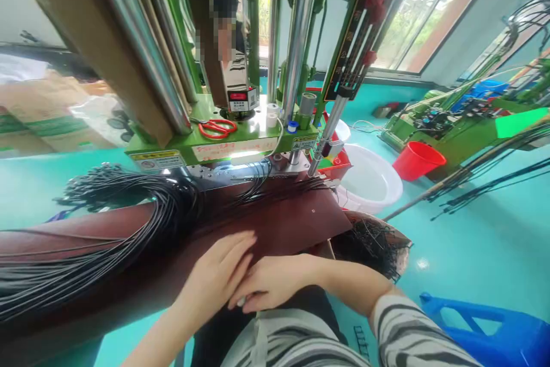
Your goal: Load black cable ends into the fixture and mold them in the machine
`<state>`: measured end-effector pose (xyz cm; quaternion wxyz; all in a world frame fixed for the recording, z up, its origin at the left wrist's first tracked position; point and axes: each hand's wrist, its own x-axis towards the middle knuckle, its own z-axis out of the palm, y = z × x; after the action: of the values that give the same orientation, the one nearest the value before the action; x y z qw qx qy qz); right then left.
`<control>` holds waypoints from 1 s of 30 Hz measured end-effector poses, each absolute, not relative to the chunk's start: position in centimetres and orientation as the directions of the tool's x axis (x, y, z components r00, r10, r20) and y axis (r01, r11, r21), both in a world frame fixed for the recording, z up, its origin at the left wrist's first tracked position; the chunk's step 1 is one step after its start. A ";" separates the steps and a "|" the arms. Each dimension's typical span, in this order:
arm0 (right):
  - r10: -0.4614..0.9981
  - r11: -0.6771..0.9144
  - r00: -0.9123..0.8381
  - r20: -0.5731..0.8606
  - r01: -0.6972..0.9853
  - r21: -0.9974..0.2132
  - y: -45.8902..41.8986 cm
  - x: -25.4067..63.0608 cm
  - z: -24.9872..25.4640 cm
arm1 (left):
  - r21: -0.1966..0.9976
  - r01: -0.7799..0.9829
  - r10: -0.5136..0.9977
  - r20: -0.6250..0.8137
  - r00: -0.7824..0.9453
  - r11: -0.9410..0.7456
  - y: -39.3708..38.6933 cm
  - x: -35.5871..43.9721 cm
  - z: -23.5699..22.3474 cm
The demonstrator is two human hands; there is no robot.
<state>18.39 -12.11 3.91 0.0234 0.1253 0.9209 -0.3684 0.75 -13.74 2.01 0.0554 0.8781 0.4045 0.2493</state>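
My left hand (pixel 221 267) is over the front edge of the brown work board (pixel 309 215), fingers stretched out towards the machine, with nothing seen in it. Close against it, my right hand (pixel 275 282) has its fingers bent inward; a small pale spot shows by the fingertips, and I cannot make out what it is. A thick bundle of black cables (pixel 169 201) lies curved across the board to the left of both hands. Several loose black cables (pixel 258 184) run along the machine's front, some into its metal plate (pixel 215 177).
The green press machine (pixel 240 146) stands ahead, with red-handled scissors (pixel 217 128) on its ledge. Beside the board at right is a container of black scraps (pixel 373 247). Further right are a white tub (pixel 393 186), a red bucket (pixel 419 161) and a blue plastic stool (pixel 494 327).
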 end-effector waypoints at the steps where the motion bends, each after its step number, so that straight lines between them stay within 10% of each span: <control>1: 0.287 0.673 -0.949 -0.134 0.299 -0.677 -12.2 20.1 4.3 | 0.267 0.679 0.723 0.373 0.581 -0.684 -11.1 3.4 1.9; 7: 0.668 0.472 -0.737 -0.107 0.530 -0.705 -14.1 28.0 5.1 | 0.067 0.814 0.808 0.196 0.556 -0.576 -2.1 12.9 0.5; 14: 0.778 0.309 -0.623 -0.085 0.497 -0.811 -14.4 30.1 4.1 | 0.011 0.792 0.791 0.045 0.610 -0.611 -0.6 13.1 0.3; 21: 0.872 -0.098 -0.478 -0.101 0.032 -0.995 -12.6 28.6 1.7 | 0.562 0.650 0.805 0.050 0.591 -0.512 1.4 12.4 0.9; 25: 0.973 -0.221 -0.174 -0.152 -0.503 -0.836 -10.2 28.1 0.1 | 0.915 0.371 0.831 -0.081 0.551 -0.157 0.9 11.4 2.7; 30: 0.998 -0.053 -0.014 -0.067 -0.773 -0.633 -7.1 28.7 0.8 | 0.966 0.251 0.796 -0.204 0.570 0.067 -0.2 11.1 4.2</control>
<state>28.67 -7.06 0.82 -0.6529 0.2587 0.2176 -0.6778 11.11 -0.21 4.18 0.6075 0.6449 0.4058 0.2243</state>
